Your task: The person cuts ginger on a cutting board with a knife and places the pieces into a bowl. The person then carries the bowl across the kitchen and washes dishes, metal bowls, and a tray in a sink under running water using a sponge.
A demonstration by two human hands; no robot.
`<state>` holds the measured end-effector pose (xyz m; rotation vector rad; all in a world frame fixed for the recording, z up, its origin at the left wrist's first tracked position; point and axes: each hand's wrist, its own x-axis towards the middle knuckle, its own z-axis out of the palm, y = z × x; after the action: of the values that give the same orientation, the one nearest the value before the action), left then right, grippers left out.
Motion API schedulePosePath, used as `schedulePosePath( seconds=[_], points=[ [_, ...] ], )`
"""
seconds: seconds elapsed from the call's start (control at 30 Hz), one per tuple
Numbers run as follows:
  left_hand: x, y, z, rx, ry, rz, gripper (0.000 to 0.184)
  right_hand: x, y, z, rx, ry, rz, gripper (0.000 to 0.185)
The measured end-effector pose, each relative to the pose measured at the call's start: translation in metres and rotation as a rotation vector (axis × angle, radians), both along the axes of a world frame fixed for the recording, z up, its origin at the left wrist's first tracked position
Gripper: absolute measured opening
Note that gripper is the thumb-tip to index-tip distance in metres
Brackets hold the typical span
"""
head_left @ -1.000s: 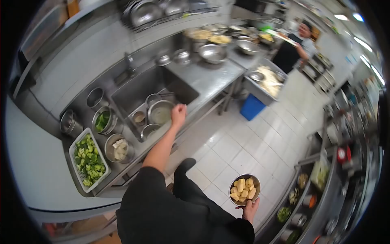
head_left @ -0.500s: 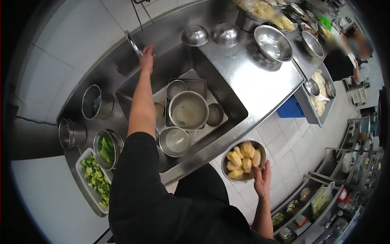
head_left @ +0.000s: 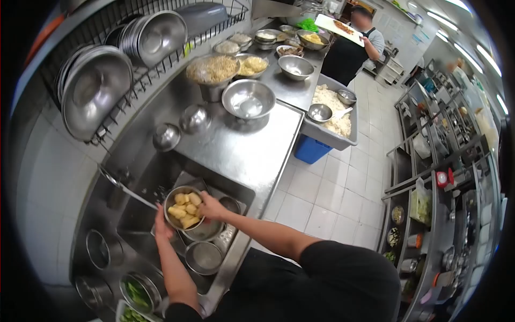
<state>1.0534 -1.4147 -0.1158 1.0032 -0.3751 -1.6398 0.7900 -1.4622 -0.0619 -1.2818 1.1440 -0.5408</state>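
Note:
A round steel bowl (head_left: 199,227) of pale yellow peeled potatoes (head_left: 184,210) is held over the sink (head_left: 131,214). My right hand (head_left: 212,207) grips its right rim, with the thumb toward the potatoes. Against the bowl's left side is my left hand (head_left: 163,224), its fingers pointing up and partly hidden. The long faucet spout (head_left: 129,189) reaches from the wall to beside the left fingertips. Below the bowl, a larger steel pot (head_left: 208,232) is partly covered. Closer to me in the sink stands another steel pot (head_left: 204,257).
Upturned steel bowls (head_left: 195,118) and a wide basin (head_left: 249,99) sit on the counter. A wire rack (head_left: 145,86) with stacked bowls hangs at left. A co-worker (head_left: 343,51) holds a cutting board behind the grey rice-like tub (head_left: 335,137). Greens (head_left: 137,294) stand lower left.
The potato bowl has moved left from above the floor to over the sink. My left hand has left the faucet area for the bowl's side. The view has swung up and right.

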Motion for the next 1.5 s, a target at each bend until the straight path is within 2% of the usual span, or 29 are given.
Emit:
schedulePosePath(
  seconds=[0.03,0.07,0.1,0.13,0.17,0.23,0.27,0.3,0.37,0.4,0.5,0.6,0.63,0.67,0.73,0.77,0.87,0.97,1.03,1.13,1.2,1.23,1.27,1.3,1.33,1.37,1.4,1.43,1.5],
  points=[
    [0.021,0.003,-0.036,0.014,-0.024,-0.027,0.062,0.025,-0.012,0.015,0.106,-0.034,0.048,0.053],
    [0.030,-0.001,-0.033,0.007,-0.032,-0.026,0.062,0.050,-0.030,0.009,0.023,0.030,0.109,0.053],
    [0.034,0.001,-0.029,0.015,-0.085,0.125,0.065,0.076,-0.046,-0.012,-0.055,0.094,0.174,0.054],
    [0.039,0.006,-0.026,0.028,-0.140,0.274,0.068,0.107,-0.061,-0.047,-0.347,0.351,0.297,0.057],
    [0.045,0.010,-0.027,0.029,-0.146,0.275,0.068,0.118,-0.060,-0.035,-0.346,0.345,0.298,0.057],
    [0.051,0.008,-0.022,0.187,-0.069,0.485,0.070,0.138,-0.057,0.000,-0.930,0.441,0.269,0.069],
    [0.045,0.009,-0.016,0.288,-0.143,0.561,0.071,0.149,-0.053,0.008,-0.940,0.301,0.309,0.082],
    [0.041,0.011,-0.012,0.286,-0.147,0.563,0.071,0.158,-0.050,0.014,-0.984,0.423,0.510,0.088],
    [0.041,0.014,-0.007,0.194,-0.050,0.586,0.071,0.169,-0.042,0.005,-1.151,0.481,0.491,0.087],
    [0.045,0.012,-0.002,0.111,-0.028,0.469,0.071,0.172,-0.041,0.010,-1.156,0.476,0.490,0.087],
    [0.042,0.010,0.011,0.165,-0.124,0.591,0.068,0.177,-0.038,0.021,-1.208,0.543,0.427,0.084],
    [0.052,0.010,0.003,0.124,-0.067,0.551,0.060,0.170,-0.067,0.035,-1.113,0.480,0.873,0.076],
    [0.037,0.005,0.022,0.125,-0.089,0.559,0.049,0.178,-0.068,0.033,-0.945,0.508,0.826,0.073],
    [0.050,0.001,-0.008,0.041,-0.110,0.575,0.045,0.195,-0.052,0.003,-1.072,0.557,0.497,0.069],
    [0.042,0.000,0.004,0.088,-0.241,0.585,0.043,0.179,-0.048,0.024,-1.035,0.478,0.678,0.071],
    [0.035,-0.001,0.015,0.100,-0.240,0.610,0.043,0.174,-0.052,0.015,-1.096,0.360,0.656,0.071],
    [0.018,-0.003,0.031,0.179,-0.211,0.676,0.045,0.174,-0.058,0.009,-0.966,0.388,0.631,0.068],
    [0.014,-0.005,0.033,0.170,-0.316,0.687,0.046,0.167,-0.061,0.013,-1.039,0.543,0.745,0.067],
    [-0.004,-0.005,0.078,0.276,-0.294,0.659,0.045,0.149,-0.080,0.027,-1.000,0.342,0.969,0.065],
    [-0.017,-0.027,0.045,0.049,-0.351,0.557,0.043,0.114,-0.085,0.028,-1.063,0.472,0.781,0.063],
    [-0.062,-0.058,0.053,-0.039,-0.317,0.549,0.036,0.075,-0.099,0.036,-1.047,0.535,0.633,0.059],
    [-0.089,-0.071,0.058,0.028,-0.336,0.544,0.028,0.050,-0.111,0.033,-1.100,0.437,0.574,0.053],
    [-0.106,-0.087,0.023,-0.035,-0.541,0.486,0.022,0.031,-0.139,0.006,-1.023,0.115,0.627,0.050],
    [-0.135,-0.098,0.029,-0.057,-0.557,0.490,0.025,0.001,-0.139,0.041,-1.028,0.368,0.534,0.054],
    [-0.160,-0.116,0.049,0.137,-0.578,0.404,0.032,-0.026,-0.158,0.036,-1.066,0.462,0.573,0.059],
    [-0.189,-0.123,0.078,0.088,-0.582,0.422,0.040,-0.049,-0.167,0.046,-1.099,0.697,0.594,0.065],
    [-0.206,-0.131,0.072,0.052,-0.445,0.322,0.044,-0.077,-0.185,0.026,-1.039,0.800,0.665,0.071],
    [-0.209,-0.141,0.054,0.030,-0.552,0.223,0.050,-0.094,-0.191,0.040,-1.009,0.818,0.655,0.068],
    [-0.196,-0.143,0.063,0.055,-0.194,0.346,0.041,-0.123,-0.216,0.039,-1.020,0.856,0.666,0.070]
  ],
)
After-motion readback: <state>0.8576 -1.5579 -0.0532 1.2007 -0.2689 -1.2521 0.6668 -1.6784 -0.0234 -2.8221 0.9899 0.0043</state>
